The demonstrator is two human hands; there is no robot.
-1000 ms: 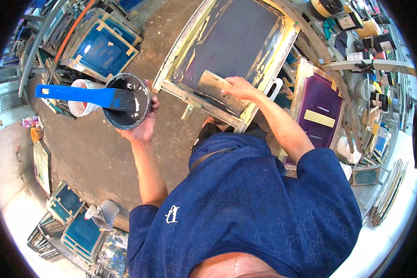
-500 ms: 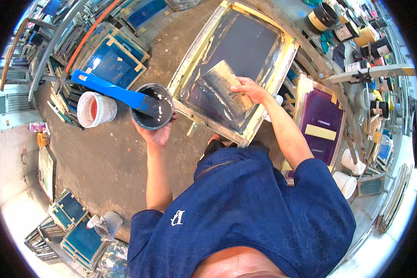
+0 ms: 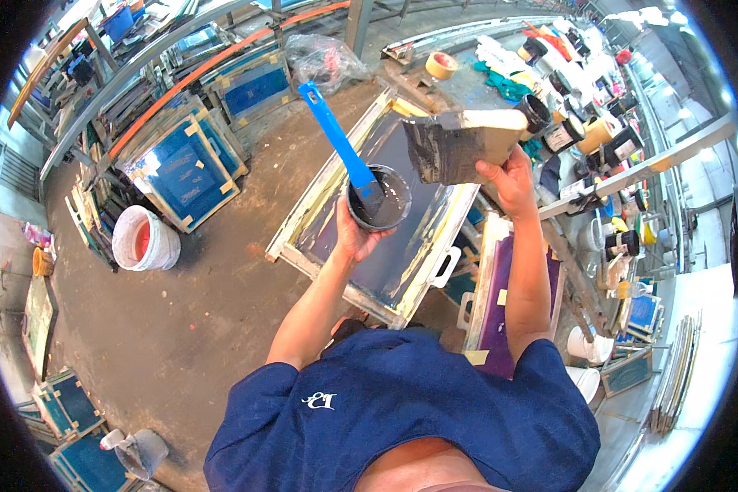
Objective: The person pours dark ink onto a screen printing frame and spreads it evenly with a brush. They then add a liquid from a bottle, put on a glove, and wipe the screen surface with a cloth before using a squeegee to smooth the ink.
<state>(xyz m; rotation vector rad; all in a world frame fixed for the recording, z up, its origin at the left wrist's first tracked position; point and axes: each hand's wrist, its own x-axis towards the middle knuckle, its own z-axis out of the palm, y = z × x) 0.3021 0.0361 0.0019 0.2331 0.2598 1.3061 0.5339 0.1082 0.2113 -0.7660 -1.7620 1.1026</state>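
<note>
My left hand [image 3: 354, 235] is closed round a small dark tub [image 3: 398, 215] with dark ink in it. A spatula with a long blue handle [image 3: 336, 135] stands tilted in the tub, its lower end in the ink. In my right hand [image 3: 512, 187] is a wide squeegee [image 3: 457, 152], raised and tilted, with dark ink smeared over its blade; the thumb lies on its near face. Below both hands rests a screen printing frame [image 3: 435, 225] with dark mesh and yellowish tape along its edges. The squeegee covers the frame's far right part.
A white bucket [image 3: 146, 238] stands on the floor at left, beside leaning blue screens [image 3: 184, 176]. A purple screen [image 3: 494, 324] lies under my right forearm. At right, a metal rail [image 3: 631, 170] runs before several ink tubs [image 3: 564, 135]. A tape roll [image 3: 441, 66] sits farther off.
My left hand has brought the tub and spatula rightward, over the frame's near left part. My right hand has lifted the squeegee off the screen, up and to the right. The view has shifted.
</note>
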